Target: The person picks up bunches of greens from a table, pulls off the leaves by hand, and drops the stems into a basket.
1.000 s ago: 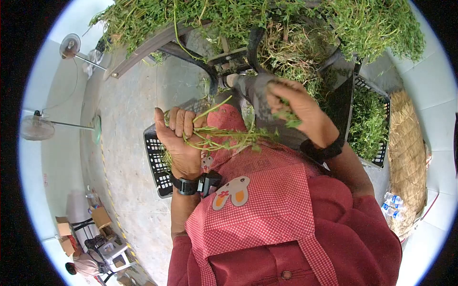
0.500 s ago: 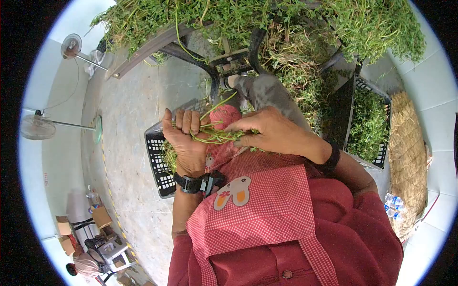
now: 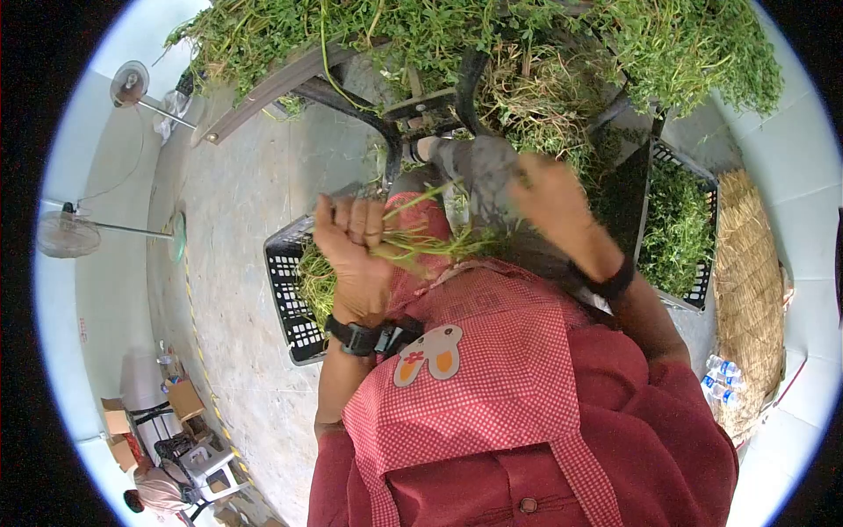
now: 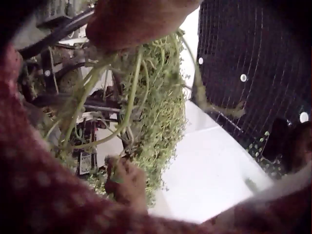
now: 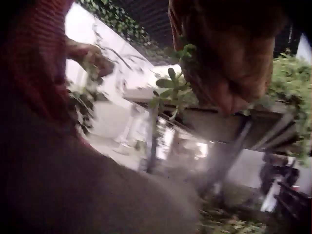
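Note:
My left hand (image 3: pixel 351 250) grips a small bunch of green leafy stems (image 3: pixel 426 246) over the apron, their tips pointing right. In the left wrist view those stems (image 4: pixel 132 92) hang from under part of the left hand (image 4: pixel 141 22). To the right, my right hand (image 3: pixel 558 211) is apart from the bunch and blurred, its fingers curled. In the right wrist view a leafy sprig (image 5: pixel 170 87) sticks out beside the curled right hand (image 5: pixel 231 58). Its pinched end is hidden by the fingers.
A table edge (image 3: pixel 255 97) piled with greens (image 3: pixel 421 39) stands ahead. Black crates flank me: the left crate (image 3: pixel 285 303) holds stems, the right one greens (image 3: pixel 676 228). A heap of stalks (image 3: pixel 549 92) lies under the table. A rolled straw mat (image 3: pixel 746 290) is far right.
My right hand went in to the bunch of stems, fingers at its leafy end, then pulled back to the right. The left hand keeps its grip and has shifted slightly right.

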{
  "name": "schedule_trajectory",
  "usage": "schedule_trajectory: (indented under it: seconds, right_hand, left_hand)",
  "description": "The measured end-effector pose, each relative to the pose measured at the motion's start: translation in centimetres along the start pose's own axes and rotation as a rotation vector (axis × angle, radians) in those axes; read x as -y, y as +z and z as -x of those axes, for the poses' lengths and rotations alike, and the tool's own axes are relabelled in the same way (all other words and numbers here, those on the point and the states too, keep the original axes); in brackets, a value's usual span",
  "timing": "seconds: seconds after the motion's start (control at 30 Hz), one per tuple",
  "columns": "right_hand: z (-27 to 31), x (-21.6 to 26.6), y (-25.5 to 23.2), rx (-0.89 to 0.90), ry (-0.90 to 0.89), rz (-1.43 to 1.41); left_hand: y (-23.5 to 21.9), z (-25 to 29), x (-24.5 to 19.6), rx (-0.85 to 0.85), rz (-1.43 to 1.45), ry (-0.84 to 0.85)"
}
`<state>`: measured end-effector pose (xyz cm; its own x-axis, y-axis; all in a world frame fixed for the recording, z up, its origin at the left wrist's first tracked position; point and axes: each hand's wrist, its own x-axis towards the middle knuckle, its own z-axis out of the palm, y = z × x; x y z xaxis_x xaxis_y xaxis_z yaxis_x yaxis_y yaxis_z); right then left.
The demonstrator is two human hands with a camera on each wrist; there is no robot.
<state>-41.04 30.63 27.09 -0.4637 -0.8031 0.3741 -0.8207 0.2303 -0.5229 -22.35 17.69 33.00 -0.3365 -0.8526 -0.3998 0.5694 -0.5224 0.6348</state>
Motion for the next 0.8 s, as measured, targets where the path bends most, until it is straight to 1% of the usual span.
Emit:
schedule_trajectory:
  seconds: [0.03, 0.07, 0.1, 0.13, 0.2, 0.23, 0.3, 0.33, 0.4, 0.47, 0.5, 0.53, 0.6, 0.63, 0.7, 0.73, 0.8]
  right_hand:
    - [-0.1, -2.1, -1.4, -0.052, 0.095, 0.048]
    - [0.2, -6.0, -2.1, 0.005, 0.276, 0.200]
    - [0.6, -11.3, -3.0, -0.160, 0.157, 0.372]
    - [1.4, -13.3, -5.6, -0.122, 0.436, 0.326]
    - [3.9, -20.6, -8.9, -0.187, 0.435, 0.520]
    - [4.5, -21.9, -10.1, -0.192, 0.434, 0.522]
    - [5.1, -22.8, -11.9, -0.390, 0.344, 0.802]
    - [4.0, -20.9, -12.1, -0.387, 0.345, 0.798]
    - [0.8, -16.0, -11.7, -0.511, 0.097, 0.374]
    - [-1.0, -8.9, -10.0, -0.348, 0.020, 0.060]
    - [-1.7, -6.7, -8.6, -0.269, -0.094, -0.123]
    - [-2.3, -4.7, -7.3, -0.186, -0.209, -0.304]
    - [-2.8, -0.3, -6.4, 0.060, -0.354, -0.274]
    - [-2.8, 0.9, -5.7, 0.062, -0.356, -0.274]
    - [-3.0, 2.7, -4.3, 0.348, -0.164, -0.549]
    - [-3.0, 3.6, -3.8, 0.352, -0.166, -0.546]
    - [-3.0, 5.0, -2.8, 0.314, -0.168, -0.640]
  left_hand:
    - [-2.9, -2.1, -0.5, 0.363, 0.179, -0.089]
    - [-3.0, -2.0, -0.8, 0.365, 0.182, -0.088]
    - [-3.0, -1.8, -1.0, 0.348, 0.166, -0.090]
    - [-3.1, -1.6, -1.2, 0.330, 0.148, -0.092]
    - [-3.3, -1.6, -1.2, 0.321, 0.148, -0.082]
    - [-3.6, -2.1, -1.2, 0.324, 0.152, -0.091]
    - [-3.6, -2.6, -1.0, 0.329, 0.158, -0.096]
    - [-3.5, -2.6, -0.9, 0.336, 0.186, -0.114]
    - [-3.3, -2.5, -0.7, 0.344, 0.205, -0.131]
    - [-2.9, -2.4, -0.5, 0.411, 0.188, -0.137]
    - [-3.2, -2.5, -0.6, 0.502, 0.202, -0.156]
    - [-2.8, -2.1, -0.7, 0.505, 0.201, -0.157]
    - [-1.9, -0.8, -1.1, 0.474, 0.170, -0.135]
    - [-2.1, -0.8, -1.2, 0.473, 0.171, -0.133]
    - [-2.3, -1.0, -1.4, 0.605, 0.190, -0.123]
    - [-2.3, -0.9, -1.4, 0.604, 0.195, -0.122]
    - [-2.0, -0.6, -1.3, 0.634, 0.200, -0.140]
